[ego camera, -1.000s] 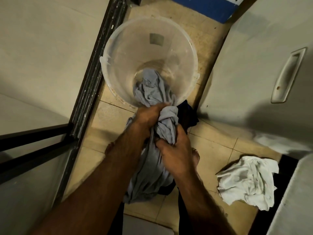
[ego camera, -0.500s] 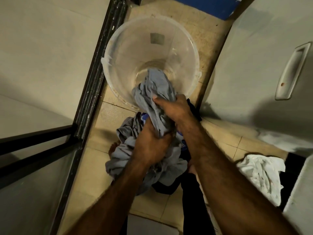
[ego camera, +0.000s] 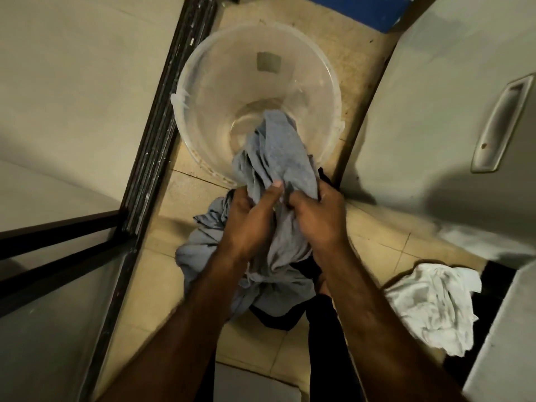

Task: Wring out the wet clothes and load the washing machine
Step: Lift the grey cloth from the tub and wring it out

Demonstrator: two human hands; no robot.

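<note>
We cannot see the middle of the grey garment (ego camera: 275, 152) under our left hand (ego camera: 249, 219) and right hand (ego camera: 319, 219). The garment covers the near rim of the bucket (ego camera: 185, 91) and most of a dark cloth (ego camera: 278, 317). Our left forearm is blurred.

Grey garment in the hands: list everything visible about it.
The grey soft-fabric garment looks like thin knit jersey, crumpled into folds. The left hand and right hand grip its middle side by side, fingers curled round it. Its upper end reaches over the near rim of the clear round plastic bucket; whether it touches is unclear. The lower part hangs bunched above the beige tiled floor, a dark cloth behind it.
</note>
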